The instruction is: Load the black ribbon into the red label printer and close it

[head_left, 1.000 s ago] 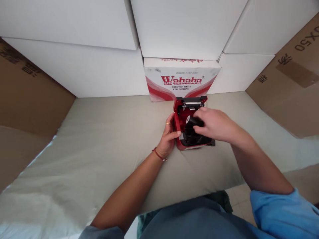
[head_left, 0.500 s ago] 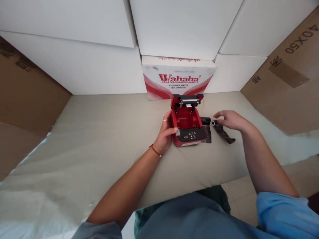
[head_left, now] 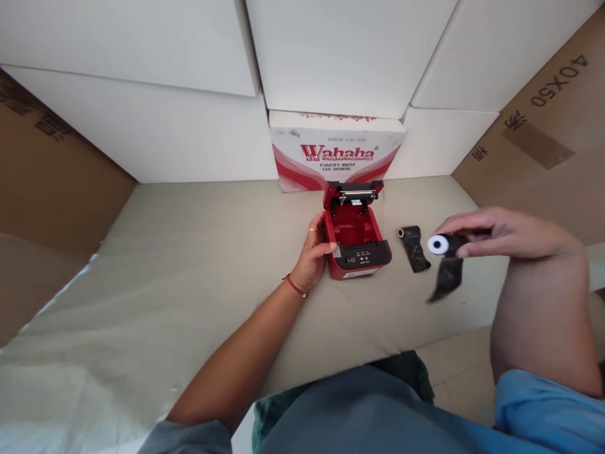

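A small red and black label printer (head_left: 357,233) stands on the cloth-covered surface, its lid tipped up and its red bay bare. My left hand (head_left: 316,255) grips the printer's left side, thumb on the front panel edge and fingers along the wall. To the right, my right hand (head_left: 486,233) is closed on a black roll with a white core (head_left: 439,244), held above the surface. Its loose black strip hangs down. A second black roll (head_left: 413,249) lies between the printer and my right hand, its tail spread toward me.
Behind the printer is a white and red water carton (head_left: 338,151), with white boxes (head_left: 331,57) stacked around it. Brown cardboard stands at the left (head_left: 57,189) and right (head_left: 543,139). The surface's front edge runs just before my body.
My right hand has moved right and now holds one black roll lifted. Two rolls lay beside the printer before; one lies there now. My left hand keeps its hold on the printer.
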`<state>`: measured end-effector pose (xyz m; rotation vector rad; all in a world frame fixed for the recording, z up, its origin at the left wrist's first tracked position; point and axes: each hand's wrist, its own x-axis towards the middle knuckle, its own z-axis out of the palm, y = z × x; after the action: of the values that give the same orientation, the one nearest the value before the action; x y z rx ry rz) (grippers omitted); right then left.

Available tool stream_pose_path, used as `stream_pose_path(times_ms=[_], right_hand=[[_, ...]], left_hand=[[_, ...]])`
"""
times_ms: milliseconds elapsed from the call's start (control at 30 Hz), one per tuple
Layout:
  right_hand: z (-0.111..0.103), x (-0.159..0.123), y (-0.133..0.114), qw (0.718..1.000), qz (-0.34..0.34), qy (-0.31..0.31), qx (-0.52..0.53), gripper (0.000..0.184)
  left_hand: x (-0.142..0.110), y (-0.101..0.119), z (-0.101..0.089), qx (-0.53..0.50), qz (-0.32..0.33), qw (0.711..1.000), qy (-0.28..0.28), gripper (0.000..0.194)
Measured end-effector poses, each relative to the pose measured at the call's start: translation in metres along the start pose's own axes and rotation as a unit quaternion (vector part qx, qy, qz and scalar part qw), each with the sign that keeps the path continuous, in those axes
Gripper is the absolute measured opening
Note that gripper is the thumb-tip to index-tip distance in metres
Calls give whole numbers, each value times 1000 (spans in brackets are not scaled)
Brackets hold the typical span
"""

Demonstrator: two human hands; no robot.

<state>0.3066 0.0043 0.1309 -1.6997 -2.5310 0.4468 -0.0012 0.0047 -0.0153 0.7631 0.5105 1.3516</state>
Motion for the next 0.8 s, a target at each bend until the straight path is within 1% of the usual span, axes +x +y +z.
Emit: stream_pose_path(times_ms=[67,167,200,267,300,367,467,533,667,733,800], right_hand=[[-4,6,-23,1000,-13,21,8,44],[0,28,-63,998,-46,34,26,43],[3,36,-75,998,-57,26,32,41],[7,48,-94,998,-61,-10,28,39],[9,53,-101,998,-50,-30,11,40],[13,60,-111,997,-3,-57,-50,43],[19,69,-120,988,58,-67,-130,48],[23,75,-123,984,66,-71,-147,49],[29,87,-121,984,59,-77,-152,51],[31,87,-114,989,33,-73,-122,52],[31,81,-105,997,-4,-46,-69,52]], left_hand=[[0,0,0,6,0,1000,-1,78],[0,1,0,10,-4,1000,-6,79],[0,1,0,10,-5,1000,-7,79],[-1,2,1,10,-5,1000,-10,80],[-1,2,1,9,-4,1000,-11,80],[-1,2,1,8,-5,1000,-9,80],[-1,1,1,8,-10,1000,-2,82],[0,0,0,10,-10,1000,-3,82],[0,-1,-2,10,-3,1000,-14,81],[0,-2,-2,10,-4,1000,-18,81],[0,-2,-2,11,-1,1000,-21,81]])
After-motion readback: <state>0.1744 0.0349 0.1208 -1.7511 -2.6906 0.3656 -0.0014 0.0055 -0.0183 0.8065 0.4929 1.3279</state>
